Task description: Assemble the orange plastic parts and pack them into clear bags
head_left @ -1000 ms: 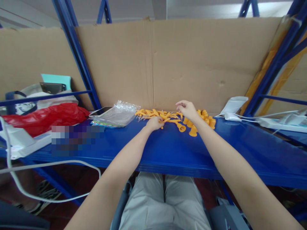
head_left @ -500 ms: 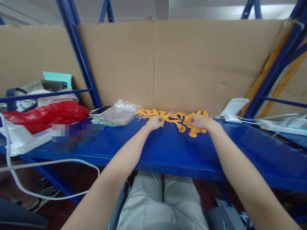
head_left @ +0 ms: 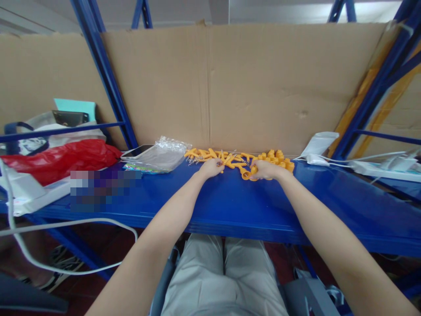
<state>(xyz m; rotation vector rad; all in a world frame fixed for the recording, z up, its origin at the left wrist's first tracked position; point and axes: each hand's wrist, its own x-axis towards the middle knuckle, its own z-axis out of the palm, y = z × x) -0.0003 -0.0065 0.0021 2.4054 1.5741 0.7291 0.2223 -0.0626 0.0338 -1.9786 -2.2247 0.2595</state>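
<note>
On the blue shelf (head_left: pixel 237 202): orange pieces lie in two groups along the far side, close to the cardboard wall (head_left: pixel 263 87)
Orange sticks (head_left: pixel 213 153): a loose tangle in the middle, just left of the cups, with small silvery coils (head_left: pixel 233 154) among them
Orange cups (head_left: pixel 279 157): clustered on the right, partly hidden by the right hand (head_left: pixel 265 169)
Flared orange piece (head_left: pixel 246 175): between the two hands, its round mouth turned toward the near edge
Left hand (head_left: pixel 211 168): at the near edge of the sticks, fingers curled nearly together; too small to tell whether a stick is gripped
Right hand: palm down at the near side of the cups, fingers bent inward and touching orange; cannot tell how far they close or whether a cup is held
Clear plastic bag (head_left: pixel 164 159): left of the sticks, beside a dark-screened device (head_left: pixel 140 151)
Red bag (head_left: pixel 66 162): farther left, past the blue post (head_left: pixel 108 79)
White packet (head_left: pixel 320 145): right of the cups, near white cables (head_left: pixel 365 154)
</note>
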